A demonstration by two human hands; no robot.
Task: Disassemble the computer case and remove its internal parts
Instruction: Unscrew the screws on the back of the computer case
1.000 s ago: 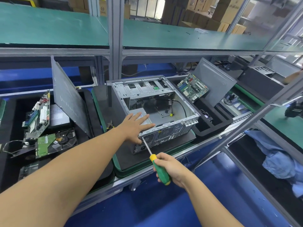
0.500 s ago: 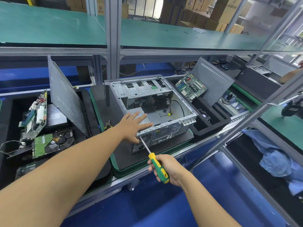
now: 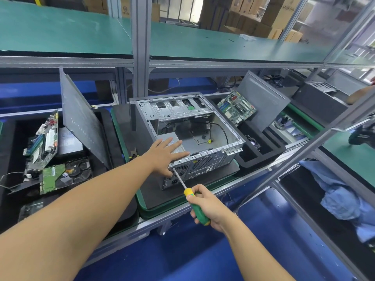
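Plainly, no writing could be read. The pale marks along the left panel (image 3: 81,116) and the print on the cartons (image 3: 284,15) at twelve o'clock were too small to make out.

The left hand (image 3: 165,154) lay flat with its fingers straight and spread on the power supply (image 3: 169,135) in the near-left corner of the case (image 3: 205,162), its thumb down over the rear face. It gripped nothing. The right hand (image 3: 211,205), at six o'clock of the case, had its fingers curled tight round the green and yellow handle of the screwdriver (image 3: 187,192). The shaft pointed to eleven o'clock, and the tip touched the upper-left corner of the case's rear face, just beside the left thumb.

The case stood open-topped on a dark pad inside the green tray (image 3: 146,201), mid-bench.

- **Boards:** two. The left board (image 3: 41,142) stood tilted at nine o'clock. The right board (image 3: 236,107) lay at two o'clock.
- **Panels:** two. The left one leaned at ten o'clock, and the right panel (image 3: 263,100) leaned just behind the right board.
- **Drive:** one drive (image 3: 67,175) lay below the left board.
- **Pliers:** one pair of pliers (image 3: 134,154) lay just left of the case.
- **Second case:** a second case (image 3: 318,98) sat well apart at two o'clock.
- **Cloth:** one blue cloth (image 3: 345,199) lay at four o'clock.
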